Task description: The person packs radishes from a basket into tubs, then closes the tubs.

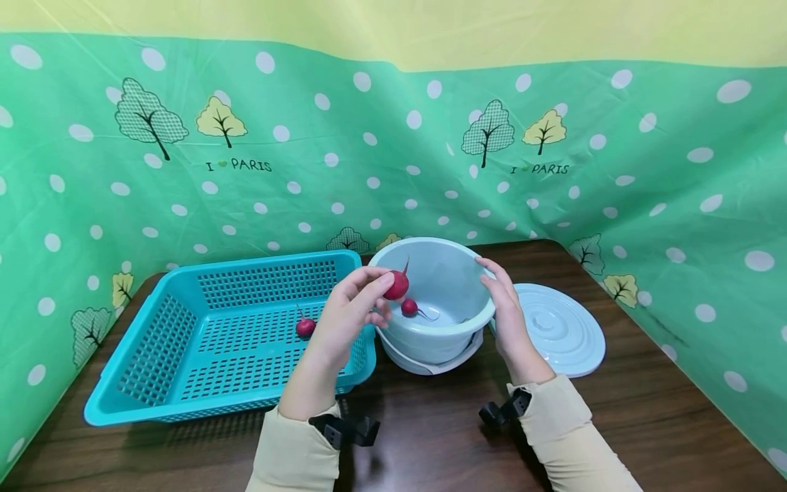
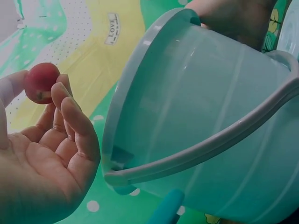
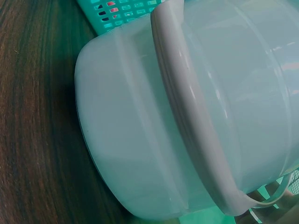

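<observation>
My left hand (image 1: 344,314) pinches a red radish (image 1: 397,285) between thumb and fingertips, above the left rim of a pale blue bucket (image 1: 424,345). In the left wrist view the same radish (image 2: 41,83) shows its round side, apart from the bucket. Inside the bucket lies a second radish (image 1: 409,307) with a long thin root. My right hand (image 1: 509,321) holds the bucket's right rim, its fingertips over the edge; the right wrist view shows the bucket's side and grey handle (image 3: 187,107) but not the fingers. A third radish (image 1: 305,328) lies in the blue basket (image 1: 270,263).
To the right of the bucket a round pale blue lid (image 1: 562,328) lies on the dark wooden table (image 1: 424,430). The basket stands close against the bucket's left side. Behind the table hangs a green dotted cloth (image 1: 381,137).
</observation>
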